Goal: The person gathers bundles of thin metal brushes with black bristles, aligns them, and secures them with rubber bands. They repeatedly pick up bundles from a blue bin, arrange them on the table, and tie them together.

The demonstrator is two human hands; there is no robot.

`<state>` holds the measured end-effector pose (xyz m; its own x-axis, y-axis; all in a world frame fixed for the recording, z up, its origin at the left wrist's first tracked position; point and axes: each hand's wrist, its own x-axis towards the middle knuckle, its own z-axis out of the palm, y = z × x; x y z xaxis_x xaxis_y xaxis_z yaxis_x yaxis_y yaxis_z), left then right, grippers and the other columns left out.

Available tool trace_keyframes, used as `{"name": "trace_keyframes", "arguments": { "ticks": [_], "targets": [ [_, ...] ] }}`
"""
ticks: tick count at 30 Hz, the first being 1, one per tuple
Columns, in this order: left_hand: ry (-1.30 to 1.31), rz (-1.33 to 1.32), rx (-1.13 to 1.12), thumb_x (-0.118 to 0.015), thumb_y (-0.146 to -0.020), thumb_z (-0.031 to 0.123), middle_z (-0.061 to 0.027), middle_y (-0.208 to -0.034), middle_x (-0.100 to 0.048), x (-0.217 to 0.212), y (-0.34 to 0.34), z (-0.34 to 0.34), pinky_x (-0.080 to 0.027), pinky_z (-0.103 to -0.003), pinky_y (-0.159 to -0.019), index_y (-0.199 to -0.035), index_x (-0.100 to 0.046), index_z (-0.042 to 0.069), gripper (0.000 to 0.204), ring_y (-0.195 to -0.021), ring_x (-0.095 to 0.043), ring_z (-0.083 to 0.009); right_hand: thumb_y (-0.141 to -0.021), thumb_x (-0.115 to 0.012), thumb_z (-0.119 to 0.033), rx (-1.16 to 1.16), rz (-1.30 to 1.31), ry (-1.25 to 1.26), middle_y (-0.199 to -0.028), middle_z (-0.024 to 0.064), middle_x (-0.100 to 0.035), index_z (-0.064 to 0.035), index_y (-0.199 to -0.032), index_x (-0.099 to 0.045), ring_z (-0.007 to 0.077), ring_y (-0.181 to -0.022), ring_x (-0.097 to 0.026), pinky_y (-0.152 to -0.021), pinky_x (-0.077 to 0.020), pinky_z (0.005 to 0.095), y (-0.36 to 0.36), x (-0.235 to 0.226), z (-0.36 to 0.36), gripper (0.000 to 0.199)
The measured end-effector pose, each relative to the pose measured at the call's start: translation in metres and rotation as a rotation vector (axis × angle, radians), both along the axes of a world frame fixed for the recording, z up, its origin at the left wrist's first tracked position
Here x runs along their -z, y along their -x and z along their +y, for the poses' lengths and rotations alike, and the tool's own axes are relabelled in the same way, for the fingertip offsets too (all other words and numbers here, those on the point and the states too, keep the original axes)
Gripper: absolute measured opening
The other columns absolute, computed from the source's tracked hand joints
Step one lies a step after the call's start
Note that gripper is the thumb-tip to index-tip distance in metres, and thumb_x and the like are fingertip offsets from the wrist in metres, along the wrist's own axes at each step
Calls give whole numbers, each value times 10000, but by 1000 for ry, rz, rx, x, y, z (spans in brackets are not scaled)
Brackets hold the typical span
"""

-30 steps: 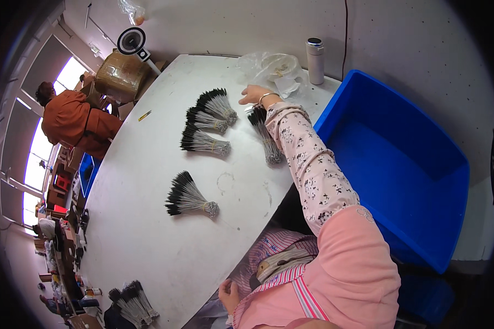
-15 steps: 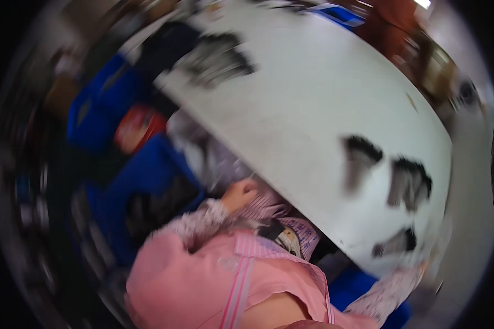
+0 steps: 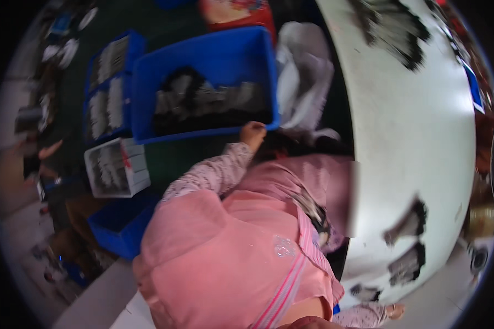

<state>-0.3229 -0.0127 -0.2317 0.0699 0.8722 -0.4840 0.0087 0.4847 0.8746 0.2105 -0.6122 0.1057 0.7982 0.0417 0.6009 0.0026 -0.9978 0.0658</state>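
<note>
My left hand (image 3: 253,136) is at the near right corner of a large blue bin (image 3: 203,134), its fingers curled over the rim. Inside the bin lie bundled grey pieces (image 3: 219,97) and dark ones; their kind is hard to make out. My right hand (image 3: 395,311) is far off at the lower right, beside the near end of the white table (image 3: 400,137); its fingers are too small and blurred to read. Nearest to it on the table is a small grey bundle with a black end (image 3: 365,292).
More grey bundles with black ends (image 3: 406,263) lie on the table, with a larger heap (image 3: 392,30) at its far end. A whitish plastic bag (image 3: 302,71) stands between bin and table. Left are blue crates (image 3: 127,71), a grey crate (image 3: 137,170) and an empty-looking blue box (image 3: 121,230).
My view has swung left, bringing the blue bin to the middle. My left hand has gone from near my lap to the bin's rim. My right hand stays by the table's near end.
</note>
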Motion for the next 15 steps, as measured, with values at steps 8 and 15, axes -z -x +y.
{"name": "trace_keyframes", "arguments": {
  "ticks": [8, 15],
  "targets": [
    [-203, 343, -105, -667, -687, 136, -74, -739, -649, 14, 10, 62, -505, -317, -670, -810, -655, 72, 139, -704, -638, -207, -837, -616, -166, -468, -73, -115, -883, 154, -648, 4, -910, -652, 316, -818, -621, -716, -494, 461, -19, 16, 226, 188],
    [28, 894, 107, -705, -704, 306, -196, -1300, -429, 56, 6, 158, -382, -433, -980, -1191, -526, 52, 578, -1170, -456, -368, -862, -613, -161, -1216, 171, -225, -873, 123, -647, 5, -804, -660, 248, -848, -604, -744, -503, 356, 123, 11, 426, 182]
  ]
}}
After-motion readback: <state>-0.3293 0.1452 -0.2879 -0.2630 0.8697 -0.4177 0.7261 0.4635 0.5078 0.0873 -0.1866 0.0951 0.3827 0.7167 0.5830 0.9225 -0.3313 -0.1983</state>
